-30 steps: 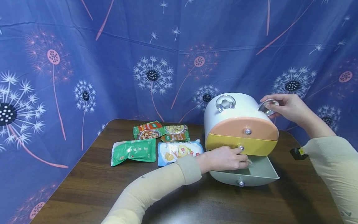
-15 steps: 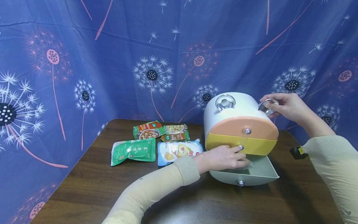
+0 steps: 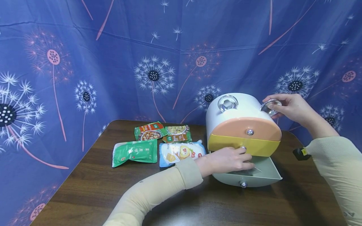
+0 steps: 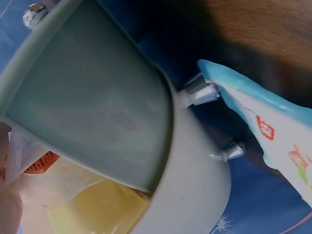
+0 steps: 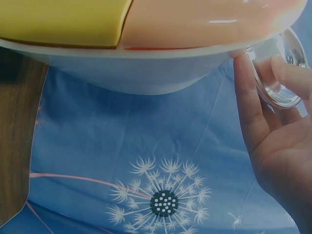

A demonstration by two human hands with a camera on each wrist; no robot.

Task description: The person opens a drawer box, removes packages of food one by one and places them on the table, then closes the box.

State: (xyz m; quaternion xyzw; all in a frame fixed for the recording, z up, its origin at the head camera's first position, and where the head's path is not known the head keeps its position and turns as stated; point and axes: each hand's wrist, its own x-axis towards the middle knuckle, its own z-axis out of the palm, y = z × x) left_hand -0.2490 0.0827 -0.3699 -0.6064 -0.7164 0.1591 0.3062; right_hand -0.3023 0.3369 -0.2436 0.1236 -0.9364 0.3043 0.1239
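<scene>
A small chest (image 3: 243,108) has a white rounded body and peach, yellow and pale green drawers. Its bottom green drawer (image 3: 272,172) is pulled out, while the peach drawer (image 3: 234,129) and yellow drawer (image 3: 257,148) are closed. My left hand (image 3: 227,161) is over the green drawer, in front of the yellow one. It pinches a clear plastic packet (image 4: 63,183) with an orange printed patch; most of the packet is hidden in the head view. On top of the chest, my right hand (image 3: 295,108) grips the right silver round ornament (image 5: 278,73) between thumb and fingers.
Left of the chest lie a green pouch (image 3: 135,153), a white-and-blue spouted pouch (image 3: 181,152), a red-and-green food packet (image 3: 150,131) and a brown-and-green packet (image 3: 177,134). A second silver ornament (image 3: 227,103) tops the chest. A dandelion-print blue cloth (image 3: 118,75) hangs behind the wooden table (image 3: 90,188).
My left hand has shifted slightly right over the green drawer, and the clear packet's edge has moved with it. The right hand stays on the ornament.
</scene>
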